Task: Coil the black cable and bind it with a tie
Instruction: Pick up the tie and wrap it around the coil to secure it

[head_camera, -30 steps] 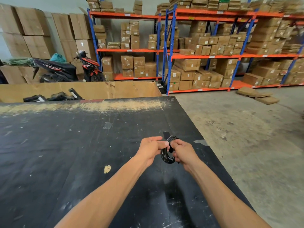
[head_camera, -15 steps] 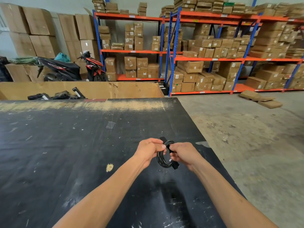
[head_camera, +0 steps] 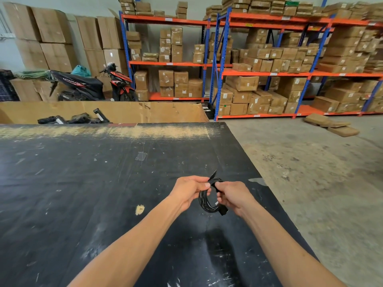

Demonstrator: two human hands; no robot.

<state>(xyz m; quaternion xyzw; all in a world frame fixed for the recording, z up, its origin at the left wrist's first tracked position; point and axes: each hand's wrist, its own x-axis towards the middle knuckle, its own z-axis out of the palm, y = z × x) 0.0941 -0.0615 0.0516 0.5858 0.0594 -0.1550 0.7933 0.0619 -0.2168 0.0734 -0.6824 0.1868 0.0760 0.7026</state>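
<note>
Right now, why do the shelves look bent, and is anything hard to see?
Head view: the wide lens bows the shelving racks near the edges; soft overhead light glares on the black table; the black cable between left hand and right hand blends into it, so the tie is unclear.

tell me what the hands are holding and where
Both hands grip the coiled black cable at its top: left hand left of the loop, right hand on its right side.

Glossy blk cable [head_camera: 204, 200], scuffed tabletop [head_camera: 83, 183]
</note>
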